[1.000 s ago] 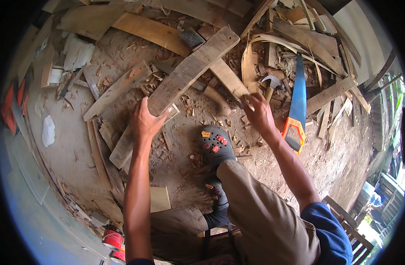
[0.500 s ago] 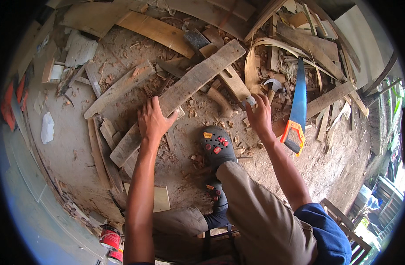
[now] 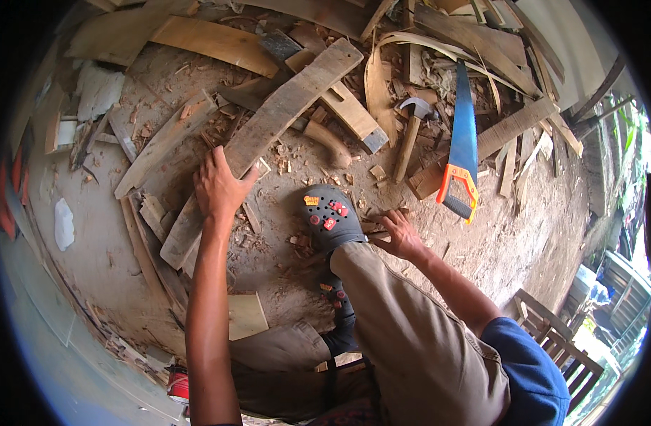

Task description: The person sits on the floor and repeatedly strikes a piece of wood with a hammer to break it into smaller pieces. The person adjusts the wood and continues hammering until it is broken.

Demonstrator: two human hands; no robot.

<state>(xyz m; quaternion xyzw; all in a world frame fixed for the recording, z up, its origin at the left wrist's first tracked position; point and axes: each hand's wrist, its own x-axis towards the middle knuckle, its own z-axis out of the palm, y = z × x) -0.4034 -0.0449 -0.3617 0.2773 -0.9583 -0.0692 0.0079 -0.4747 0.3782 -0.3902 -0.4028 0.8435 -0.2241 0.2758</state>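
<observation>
A long, rough wooden plank (image 3: pixel 297 106) lies slantwise across the scraps in front of me. My left hand (image 3: pixel 220 186) grips its lower part, the thumb toward the near edge and the fingers over the other side. Beside my dark clog (image 3: pixel 332 216), my right hand (image 3: pixel 401 236) is low at the floor with fingers apart, close to a thin strip of wood; whether it touches the strip is unclear. A shorter wood piece (image 3: pixel 357 121) with a dark end runs under the plank. A curved wooden handle (image 3: pixel 329 143) lies near it, its other end partly covered by the plank.
A claw hammer (image 3: pixel 410 138) and a hand saw (image 3: pixel 464 128) with an orange-and-black handle lie to the right. Boards (image 3: pixel 215 44) and offcuts pile up at the far side. Wood chips litter the floor. A red can (image 3: pixel 178 385) stands at the lower left.
My right hand has left the dark end of the shorter wood piece and come nearer, down beside the clog. My left hand stays on the plank. The whole view has shifted slightly.
</observation>
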